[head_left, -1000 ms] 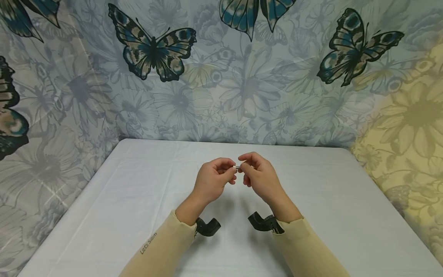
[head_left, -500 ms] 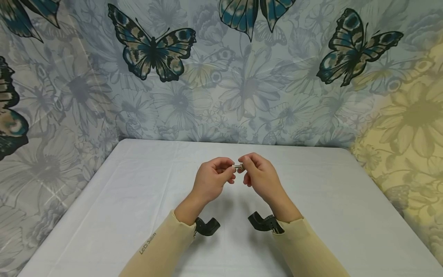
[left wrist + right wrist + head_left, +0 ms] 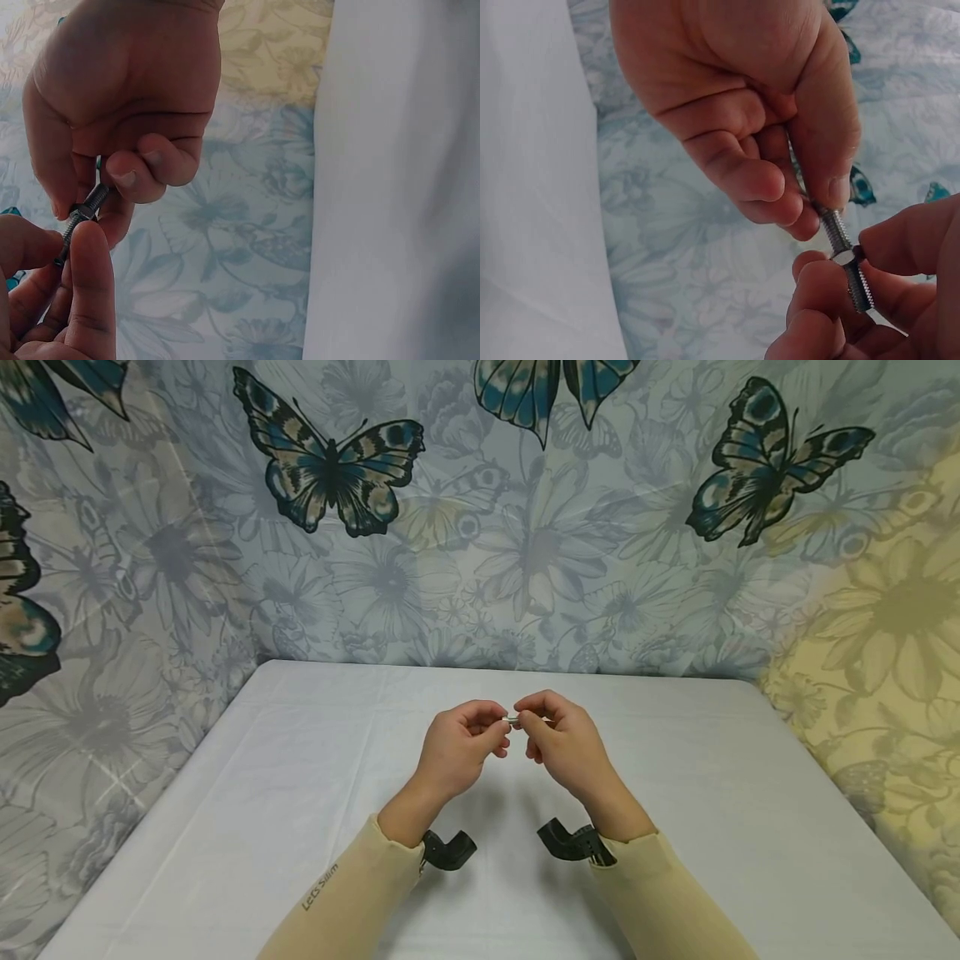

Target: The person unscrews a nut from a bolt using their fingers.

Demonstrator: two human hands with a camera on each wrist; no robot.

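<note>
Above the table, both hands meet at a small metal bolt. My left hand [image 3: 456, 745] pinches one end of the bolt [image 3: 859, 292] between thumb and fingers, covering that end. A hex nut [image 3: 845, 257] sits partway along the threaded shank. With thumb and fingertips, my right hand [image 3: 561, 739] pinches the nut, and the bolt's free end sticks out past it toward the right palm. In the left wrist view the right hand [image 3: 135, 97] comes from the top and the left hand [image 3: 56, 292] from the lower left, with the bolt slanting between them.
A white cloth-covered table [image 3: 300, 793] spreads beneath the hands. Butterfly-and-flower fabric [image 3: 465, 560] hangs behind and along both sides. Black camera mounts, a left mount [image 3: 450, 852] and a right mount [image 3: 573, 842], hang inward from the sleeve cuffs.
The right thumb and fingers slid back half a second ago, baring more of the bolt and nut, and now press forward over the nut again. The left hand keeps its pinch nearly still.
</note>
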